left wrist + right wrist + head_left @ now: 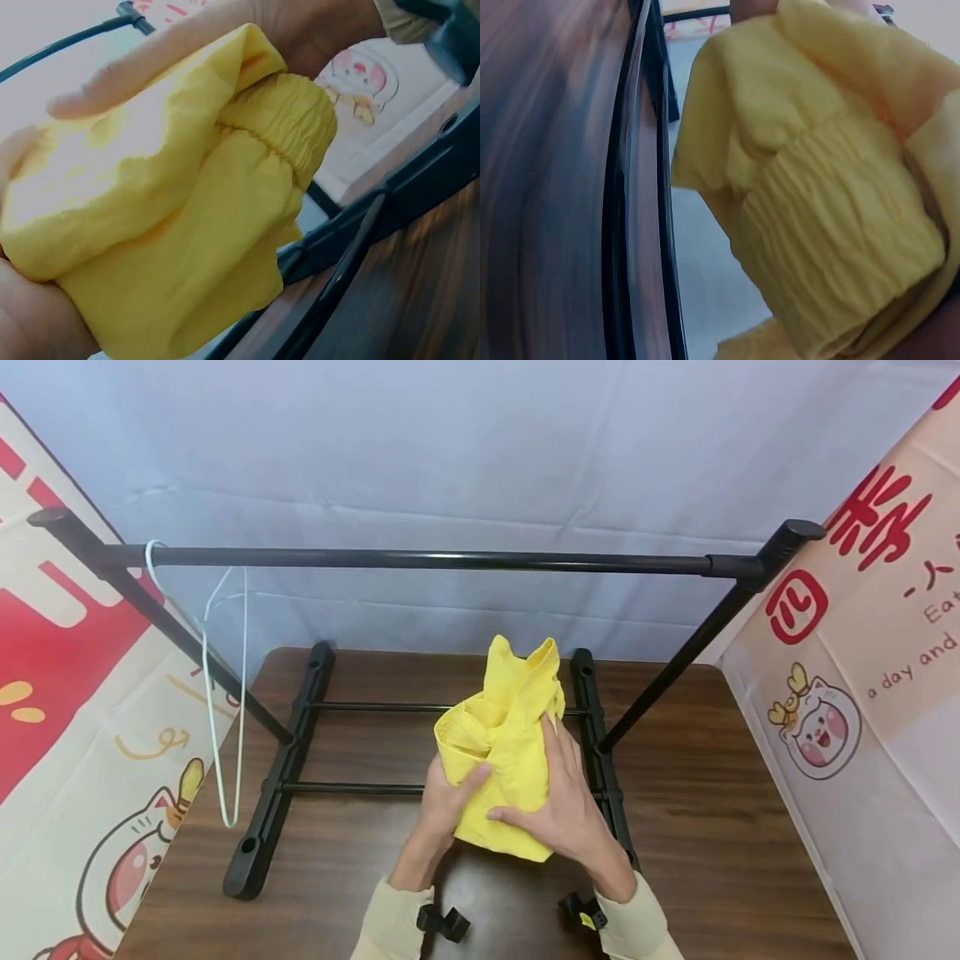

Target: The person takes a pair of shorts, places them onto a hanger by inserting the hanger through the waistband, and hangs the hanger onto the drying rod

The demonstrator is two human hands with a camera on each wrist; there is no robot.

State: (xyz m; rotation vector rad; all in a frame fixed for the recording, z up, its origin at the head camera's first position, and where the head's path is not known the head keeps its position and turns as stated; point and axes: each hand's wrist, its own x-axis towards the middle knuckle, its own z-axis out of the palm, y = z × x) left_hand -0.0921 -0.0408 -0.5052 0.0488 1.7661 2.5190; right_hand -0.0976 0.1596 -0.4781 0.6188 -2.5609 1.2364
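Observation:
A yellow cloth garment (510,752), folded into a bundle, is held up in front of me above the table. My left hand (447,797) grips its lower left side, thumb across the front and fingers hidden behind the cloth. On the right edge, my right hand (562,793) holds it with the thumb on the front and fingers spread up along the side. A gathered elastic edge shows on the garment (277,120) in the left wrist view and, close up, on the garment (840,232) in the right wrist view. Which piece of clothing it is, I cannot tell.
A black rack spans the table, its top bar (435,558) beyond the garment. One white hanger (206,693) hangs at the bar's left end. Rack feet (277,793) and lower rods (360,788) rest on the brown wooden table (720,827). Printed cloths (847,693) flank both sides.

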